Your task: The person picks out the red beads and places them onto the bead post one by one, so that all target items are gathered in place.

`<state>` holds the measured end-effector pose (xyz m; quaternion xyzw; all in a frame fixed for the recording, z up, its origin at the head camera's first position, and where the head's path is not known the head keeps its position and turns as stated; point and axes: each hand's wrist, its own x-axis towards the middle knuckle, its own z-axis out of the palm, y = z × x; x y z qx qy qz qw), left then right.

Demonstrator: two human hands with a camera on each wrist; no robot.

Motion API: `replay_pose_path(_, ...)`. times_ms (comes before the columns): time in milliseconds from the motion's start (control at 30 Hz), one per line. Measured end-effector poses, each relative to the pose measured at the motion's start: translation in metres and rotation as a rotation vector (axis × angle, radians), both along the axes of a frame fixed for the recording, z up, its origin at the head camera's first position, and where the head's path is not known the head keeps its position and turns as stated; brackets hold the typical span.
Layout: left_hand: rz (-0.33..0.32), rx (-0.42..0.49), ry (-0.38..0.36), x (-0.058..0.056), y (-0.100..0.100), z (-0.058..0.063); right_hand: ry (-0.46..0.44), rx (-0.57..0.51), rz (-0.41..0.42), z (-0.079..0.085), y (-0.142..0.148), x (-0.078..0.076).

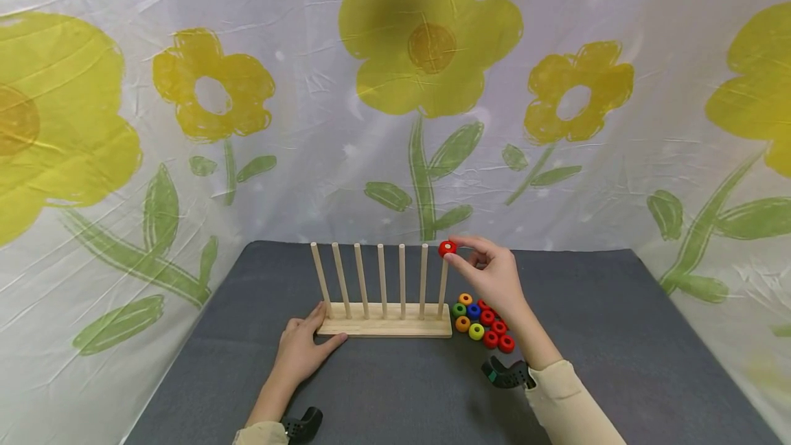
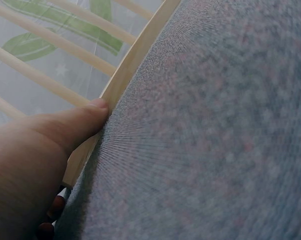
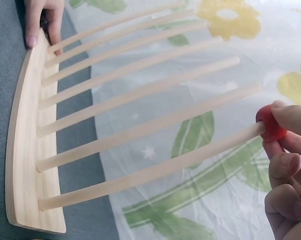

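A wooden peg rack [image 1: 383,325] with a row of upright pegs stands on the dark tabletop. My right hand [image 1: 494,277] pinches a red ring bead [image 1: 448,248] between thumb and fingers at the top of the rightmost peg. In the right wrist view, the peg's tip is inside the red bead [image 3: 271,123]. My left hand [image 1: 301,347] grips the rack's left end, thumb along the front edge and fingers on the other side. The left wrist view shows the thumb [image 2: 85,120] against the base; the other fingers are mostly hidden.
Right of the rack lies a cluster of loose ring beads, among them a green bead [image 1: 459,310], a blue bead [image 1: 473,312], a yellow bead [image 1: 476,332] and several red ones. My right forearm passes close beside them. A flowered cloth [image 1: 309,177] hangs behind the table.
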<state>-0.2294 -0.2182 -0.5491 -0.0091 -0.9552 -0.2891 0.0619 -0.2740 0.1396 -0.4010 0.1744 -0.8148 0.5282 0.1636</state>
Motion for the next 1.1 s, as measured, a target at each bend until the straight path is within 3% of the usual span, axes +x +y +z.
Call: replay_pose_path(1100, 0.006, -0.035, 0.012, 0.0, 0.0019, -0.0011, -0.009, 0.022, -0.022, -0.0014, -0.0012, 0.0025)
